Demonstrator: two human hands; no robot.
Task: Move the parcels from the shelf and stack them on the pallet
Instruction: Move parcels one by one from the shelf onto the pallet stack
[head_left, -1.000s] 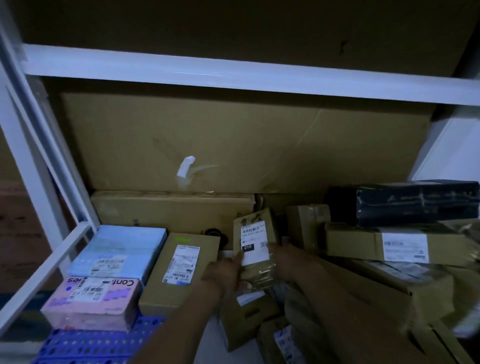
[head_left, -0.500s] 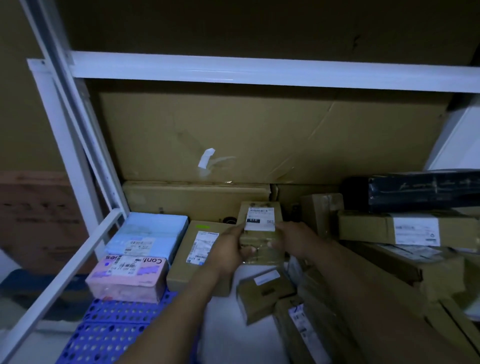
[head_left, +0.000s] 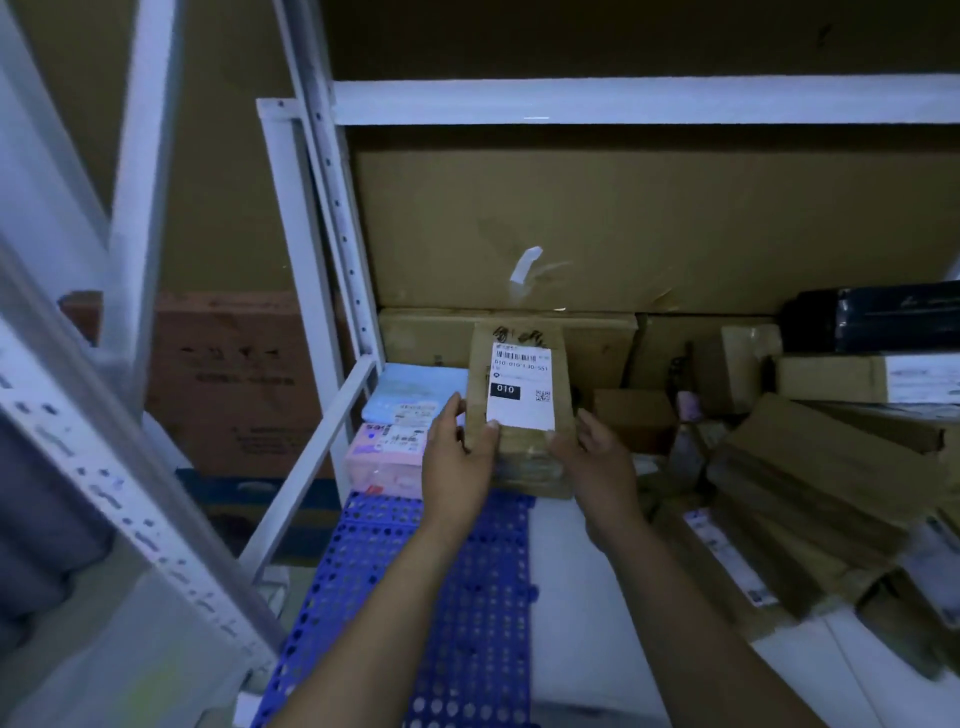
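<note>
A small brown parcel (head_left: 519, 364) with a white shipping label marked 010 is held between both hands, over the flat brown box behind it. My left hand (head_left: 457, 457) grips its left edge, thumb on the label's lower corner. My right hand (head_left: 592, 457) holds its lower right side. Below lies the blue perforated pallet (head_left: 467, 597). On the pallet's far left sit a pink parcel (head_left: 384, 457) and a light blue parcel (head_left: 410, 389). A heap of brown parcels (head_left: 810, 493) fills the right.
A white shelf beam (head_left: 623, 101) runs overhead and white uprights (head_left: 332, 234) stand at left. A large cardboard sheet (head_left: 649, 223) closes the back. A black parcel (head_left: 883, 317) lies at far right on a labelled box (head_left: 857, 379). A reddish carton (head_left: 234, 374) stands behind the frame at left.
The view has swung left and pulled back. Both hands have lifted the labelled parcel and carried it left, from the heap toward the pallet's stacked parcels.
</note>
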